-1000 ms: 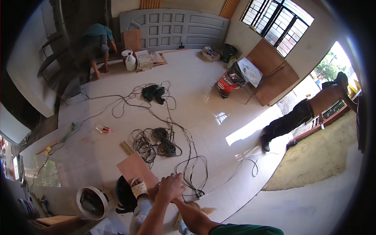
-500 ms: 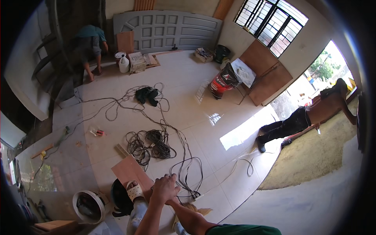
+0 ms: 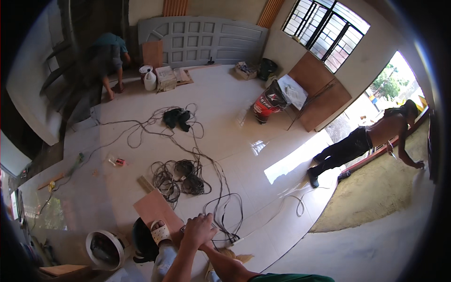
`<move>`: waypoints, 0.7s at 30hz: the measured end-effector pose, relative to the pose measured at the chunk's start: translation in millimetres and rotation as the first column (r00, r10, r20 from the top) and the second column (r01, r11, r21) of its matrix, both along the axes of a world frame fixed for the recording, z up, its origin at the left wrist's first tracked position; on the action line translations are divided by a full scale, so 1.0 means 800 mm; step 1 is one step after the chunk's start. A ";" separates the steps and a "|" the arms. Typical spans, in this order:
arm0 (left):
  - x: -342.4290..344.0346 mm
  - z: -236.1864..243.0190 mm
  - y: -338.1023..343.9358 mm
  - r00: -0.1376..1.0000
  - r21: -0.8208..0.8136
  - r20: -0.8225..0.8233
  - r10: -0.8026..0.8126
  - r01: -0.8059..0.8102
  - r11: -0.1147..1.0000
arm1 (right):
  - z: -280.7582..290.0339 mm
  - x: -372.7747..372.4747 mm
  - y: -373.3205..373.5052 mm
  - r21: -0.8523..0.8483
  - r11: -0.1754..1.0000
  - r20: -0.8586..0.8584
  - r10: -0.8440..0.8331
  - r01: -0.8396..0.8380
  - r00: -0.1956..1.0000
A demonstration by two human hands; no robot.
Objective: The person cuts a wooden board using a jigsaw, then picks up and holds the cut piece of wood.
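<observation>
Two co-workers (image 3: 364,141), one bucket (image 3: 104,249), one jug (image 3: 150,81)

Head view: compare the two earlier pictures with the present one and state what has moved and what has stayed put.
The person by the doorway has bent further over and reaches down to the ground outside. The raised hand keeps its place over the black cable; which hand it is cannot be told. The person at the grey door panel stays crouched. Cable coils, bucket and board lie unchanged.

A coil of cable (image 3: 181,176) lies on the floor (image 3: 225,122) beyond the board (image 3: 157,211), bucket (image 3: 104,249) to its left.
</observation>
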State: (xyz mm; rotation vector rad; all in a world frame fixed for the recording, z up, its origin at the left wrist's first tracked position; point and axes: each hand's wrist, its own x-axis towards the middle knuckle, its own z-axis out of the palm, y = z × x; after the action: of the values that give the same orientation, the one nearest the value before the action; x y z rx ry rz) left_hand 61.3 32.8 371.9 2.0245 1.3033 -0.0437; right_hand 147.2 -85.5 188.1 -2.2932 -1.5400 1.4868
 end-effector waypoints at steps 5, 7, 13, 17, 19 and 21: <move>0.003 0.006 0.007 1.000 -0.097 -0.023 0.003 -0.005 0.995 | 0.000 0.002 0.009 0.017 1.000 -0.002 -0.024 0.024 1.000; 0.005 0.007 0.006 1.000 -0.119 -0.009 0.025 -0.026 0.993 | -0.004 0.006 0.015 0.020 0.999 -0.009 -0.047 0.047 0.999; 0.004 0.002 -0.005 1.000 -0.099 0.007 0.017 -0.016 0.995 | -0.008 0.008 0.016 0.036 0.994 -0.027 -0.102 0.103 0.994; 0.010 -0.005 -0.005 1.000 -0.107 0.020 0.007 -0.005 0.994 | -0.010 0.005 0.017 0.076 0.986 -0.032 -0.144 0.146 0.989; 0.008 -0.004 -0.005 1.000 -0.133 0.013 0.007 -0.005 0.991 | -0.017 -0.005 0.015 0.077 0.985 -0.035 -0.153 0.156 0.988; 0.006 0.000 -0.002 0.999 -0.136 0.018 0.034 -0.031 0.990 | -0.027 -0.014 0.011 0.067 0.984 -0.028 -0.165 0.166 0.986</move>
State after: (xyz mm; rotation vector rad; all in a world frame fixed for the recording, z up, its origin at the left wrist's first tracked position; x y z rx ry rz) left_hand 66.5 31.0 371.9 1.8841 1.2853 -0.0938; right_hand 135.7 -76.7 166.6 -2.2932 -1.3357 1.3916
